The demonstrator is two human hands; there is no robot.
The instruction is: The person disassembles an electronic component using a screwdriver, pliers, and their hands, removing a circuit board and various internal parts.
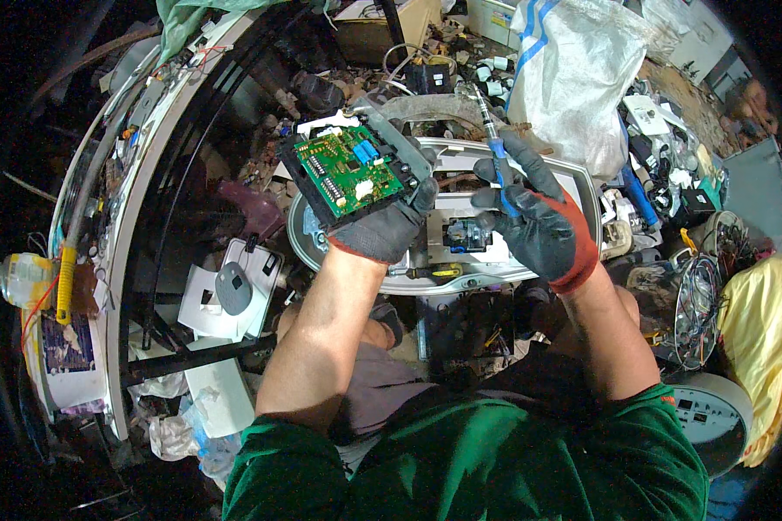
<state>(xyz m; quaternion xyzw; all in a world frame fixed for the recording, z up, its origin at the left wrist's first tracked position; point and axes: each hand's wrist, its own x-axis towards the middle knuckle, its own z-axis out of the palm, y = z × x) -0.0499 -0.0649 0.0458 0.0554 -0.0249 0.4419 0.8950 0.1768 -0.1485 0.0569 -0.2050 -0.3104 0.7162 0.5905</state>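
My left hand [389,227], in a dark glove, grips a black housing with a green circuit board [349,171] in it, held face up and tilted. My right hand [537,217], gloved in black and red, is closed around a screwdriver [493,143] with a blue handle, its metal shaft pointing up and away. Both hands hover above a grey appliance panel [478,260] that lies across my lap, with a small blue part in its middle opening.
A white woven sack [573,78] stands behind the panel. A curved white appliance frame [139,217] runs down the left. Loose plastic parts, wires and scrap crowd the right side, next to a yellow cloth [760,347]. A white mouse-like part [233,288] lies at the lower left.
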